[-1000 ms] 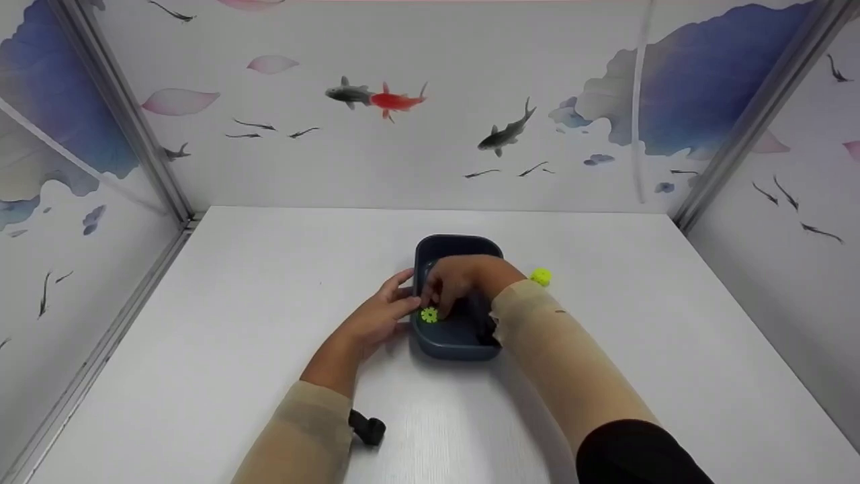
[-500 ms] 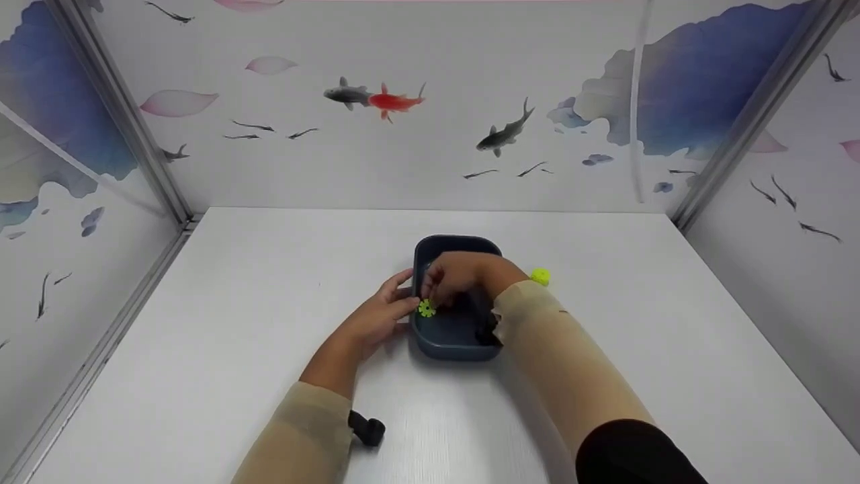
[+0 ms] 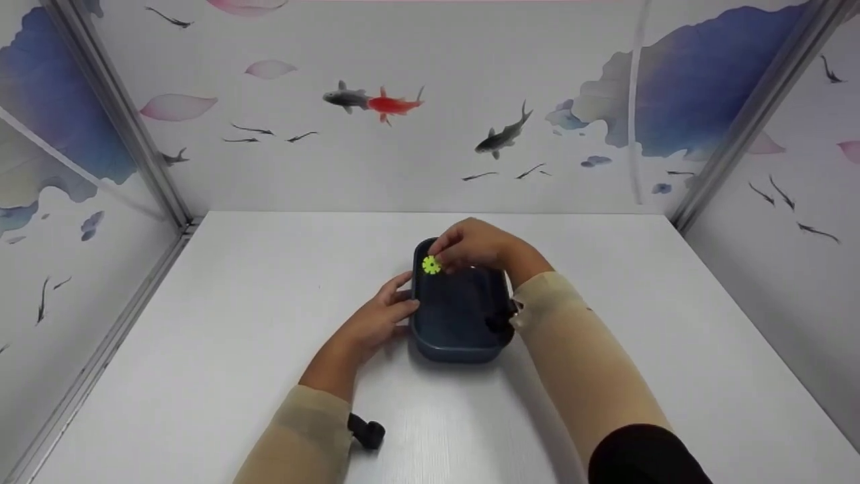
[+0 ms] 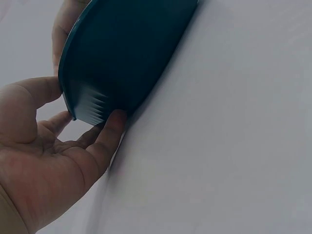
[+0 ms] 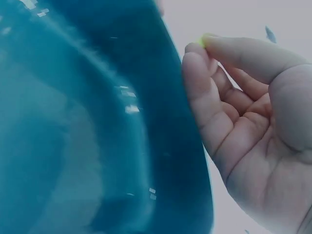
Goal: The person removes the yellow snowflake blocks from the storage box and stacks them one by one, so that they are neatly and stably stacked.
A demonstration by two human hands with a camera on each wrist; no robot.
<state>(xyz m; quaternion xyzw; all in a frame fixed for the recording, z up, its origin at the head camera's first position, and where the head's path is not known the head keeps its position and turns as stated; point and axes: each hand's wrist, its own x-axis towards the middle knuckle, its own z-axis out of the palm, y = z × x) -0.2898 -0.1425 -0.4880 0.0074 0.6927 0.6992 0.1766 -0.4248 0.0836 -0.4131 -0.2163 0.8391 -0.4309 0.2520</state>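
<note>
A dark blue rectangular plastic bin [image 3: 457, 353] stands on the white table. My left hand [image 3: 376, 319] is at its left side, thumb near the rim and fingers against the outer wall; in the left wrist view the left hand [image 4: 63, 156] touches the wall with thumb and fingertips. Between thumb and index finger, my right hand [image 3: 477, 245] pinches a yellow-green snowflake building disc [image 3: 431, 265] over the bin's far left part. Only a bright sliver of the disc [image 5: 202, 41] shows at the fingertips of the right hand [image 5: 253, 107] in the right wrist view.
The white table [image 3: 269, 269] runs back to a wall [image 3: 269, 175] printed with fish and petals. Similar printed panels rise on both sides along metal posts [image 3: 712, 121]. A black wrist camera [image 3: 367, 431] sticks out from the left sleeve [image 3: 299, 430].
My right hand has lifted the disc from the bin's near left area toward its far end. A yellow ball-like piece on the table is now hidden behind the right arm. My left hand stays put.
</note>
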